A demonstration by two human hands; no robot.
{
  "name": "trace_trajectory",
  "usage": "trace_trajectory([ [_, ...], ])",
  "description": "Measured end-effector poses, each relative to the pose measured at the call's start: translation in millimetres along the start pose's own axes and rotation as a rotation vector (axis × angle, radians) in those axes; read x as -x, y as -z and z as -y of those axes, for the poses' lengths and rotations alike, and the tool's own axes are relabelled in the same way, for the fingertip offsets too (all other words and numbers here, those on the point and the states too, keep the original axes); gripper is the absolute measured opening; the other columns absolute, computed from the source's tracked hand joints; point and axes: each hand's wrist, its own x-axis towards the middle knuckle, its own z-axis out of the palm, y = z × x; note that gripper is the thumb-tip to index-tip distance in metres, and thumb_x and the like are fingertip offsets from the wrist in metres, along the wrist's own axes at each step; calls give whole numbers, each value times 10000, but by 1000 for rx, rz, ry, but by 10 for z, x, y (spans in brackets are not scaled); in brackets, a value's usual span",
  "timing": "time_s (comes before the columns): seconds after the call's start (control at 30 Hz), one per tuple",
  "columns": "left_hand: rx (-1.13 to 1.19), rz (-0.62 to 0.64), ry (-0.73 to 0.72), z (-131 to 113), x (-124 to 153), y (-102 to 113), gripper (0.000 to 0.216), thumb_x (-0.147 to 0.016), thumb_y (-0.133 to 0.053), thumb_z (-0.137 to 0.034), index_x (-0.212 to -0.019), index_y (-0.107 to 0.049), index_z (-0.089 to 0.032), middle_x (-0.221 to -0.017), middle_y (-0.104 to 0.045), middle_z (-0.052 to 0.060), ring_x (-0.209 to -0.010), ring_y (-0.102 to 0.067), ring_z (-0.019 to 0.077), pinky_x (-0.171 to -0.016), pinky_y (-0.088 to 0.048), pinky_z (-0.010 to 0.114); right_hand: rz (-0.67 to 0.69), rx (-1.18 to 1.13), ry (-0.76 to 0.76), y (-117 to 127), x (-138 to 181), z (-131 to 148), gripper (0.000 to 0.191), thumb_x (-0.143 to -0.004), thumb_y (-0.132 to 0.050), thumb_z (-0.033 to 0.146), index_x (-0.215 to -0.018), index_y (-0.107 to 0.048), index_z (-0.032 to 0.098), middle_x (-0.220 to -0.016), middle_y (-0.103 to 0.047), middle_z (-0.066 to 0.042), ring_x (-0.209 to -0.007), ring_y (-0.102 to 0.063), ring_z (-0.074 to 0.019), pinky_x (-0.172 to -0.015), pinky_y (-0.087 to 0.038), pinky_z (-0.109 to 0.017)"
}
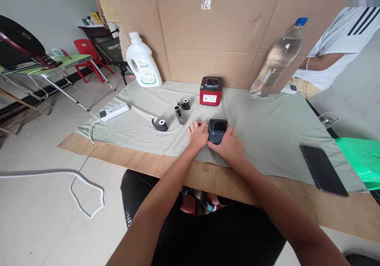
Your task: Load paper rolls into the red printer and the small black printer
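Note:
A small dark blue-grey printer (217,129) stands on the pale green cloth (267,127) near the table's front edge. My right hand (228,144) wraps round its right side and front. My left hand (198,134) presses against its left side with the fingers curled. A red printer (211,90) stands behind it. To the left lie three black label rolls: one flat roll (160,124), one small upright roll (177,111), and one further back (185,104).
A white detergent bottle (143,62) and a clear water bottle (277,62) lean at the cardboard back wall (225,32). A white power strip (114,111) lies at the left, a black phone (323,170) at the right front. Other people stand beyond the cardboard.

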Motion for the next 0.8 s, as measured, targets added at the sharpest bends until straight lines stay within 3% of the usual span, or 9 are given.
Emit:
trace_trajectory([
  [0.1, -2, 25, 21, -8, -8, -2, 448, -1070, -262, -432, -1265, -651, -327, -1599, -458, 49, -1558, -318, 273, -1268, -273, 515, -10, -3, 3, -2, -2, -4, 1085, -755, -748, 668, -1506, -323, 10, -1308, -599, -257, -1032, -691, -363, -767, -529, -397],
  [0.2, 3, 147, 23, 7, -44, 10, 538, -1072, -199, -456, -1530, -472, -383, -1752, -224, -5, -1659, -12, 248, -1334, -34, 563, -1, -1, 4, 12, 1, 4, 1086, -756, -756, 658, -1512, -316, 14, -1327, -590, -265, -1032, -690, -358, -769, -530, -389],
  [0.27, -13, 224, 19, 15, -76, 27, 576, -1072, -170, -453, -1627, -314, -402, -1779, -114, -27, -1654, 73, 246, -1322, 62, 582, 6, 0, 0, 23, 3, 14, 1091, -758, -762, 651, -1517, -307, 13, -1330, -585, -272, -1034, -688, -357, -771, -531, -388],
  [0.37, -51, 287, 22, 17, -118, 53, 591, -1071, -166, -441, -1657, -226, -404, -1782, -27, -41, -1645, 111, 245, -1312, 87, 590, 17, -1, -9, 34, 8, 29, 1109, -762, -765, 655, -1524, -292, 3, -1335, -574, -286, -1050, -682, -363, -782, -533, -392],
  [0.47, -51, 291, 7, 25, -127, 52, 587, -1071, -185, -434, -1656, -232, -406, -1779, -29, -43, -1643, 109, 247, -1311, 75, 600, 21, -4, -14, 43, 15, 38, 1124, -766, -759, 667, -1533, -281, -2, -1349, -562, -296, -1091, -671, -384, -813, -531, -408],
  [0.67, 37, 169, -61, 79, -90, -39, 562, -1072, -206, -437, -1602, -389, -404, -1761, -196, -28, -1656, -11, 260, -1309, 49, 636, 22, -39, -25, 69, 26, 38, 1109, -762, -764, 637, -1540, -277, 14, -1386, -545, -299, -1111, -670, -394, -843, -528, -428],
  [0.8, 64, 151, -76, 91, -99, -66, 549, -1070, -227, -426, -1576, -440, -397, -1752, -231, -24, -1657, -49, 267, -1307, 38, 651, 28, -61, -36, 75, 20, 28, 1123, -748, -772, 637, -1546, -271, 28, -1393, -543, -290, -1115, -668, -404, -843, -529, -441],
])
